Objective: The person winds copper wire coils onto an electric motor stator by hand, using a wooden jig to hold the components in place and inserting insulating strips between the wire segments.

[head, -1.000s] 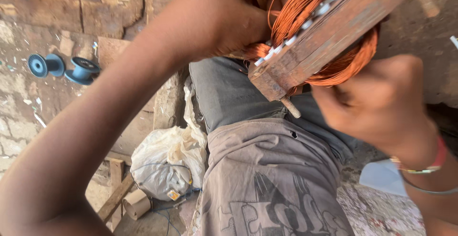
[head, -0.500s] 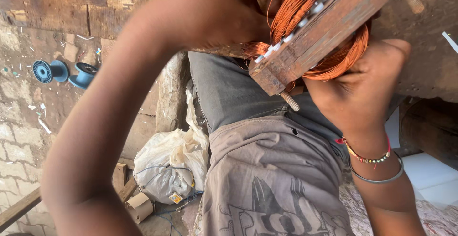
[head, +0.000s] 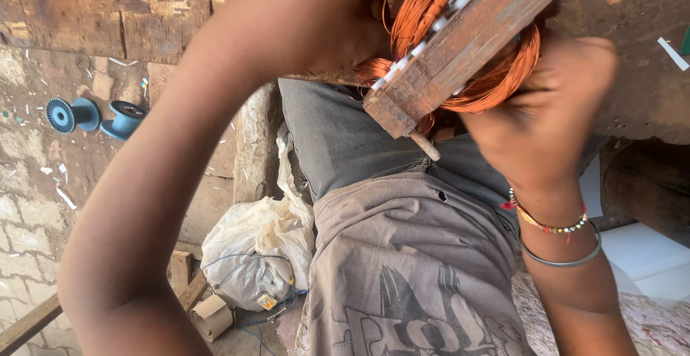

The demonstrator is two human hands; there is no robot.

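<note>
Over the last second the right hand (head: 553, 111) had slid from beside the wooden block (head: 467, 39) to beneath the coil of copper wire (head: 496, 75), its palm cupped against the lower loops, and the wrist with its beaded bracelet (head: 550, 223) and metal bangle (head: 560, 255) had come fully into view. The left hand (head: 338, 25) had hardly shifted: it stayed pressed against the coil's far side, fingers hidden behind the forearm, so whether it was gripping or only bracing I could not tell. The block and coil sat in much the same place, high in the view, held between both hands above the lap (the coil wrapped round the block, a threaded bolt (head: 424, 146) jutting from its lower end). By my reading the wire bundle was now supported from below, which suggested steadying rather than winding.

Below lay a rough floor of worn brick (head: 29, 205) littered with scraps. Two blue spools (head: 93, 116) lay near a weathered wooden board (head: 108, 11); a crumpled white plastic bag (head: 251, 255) and a roll of cardboard (head: 212, 316) sat beside the person's grey trousers (head: 345, 133)
</note>
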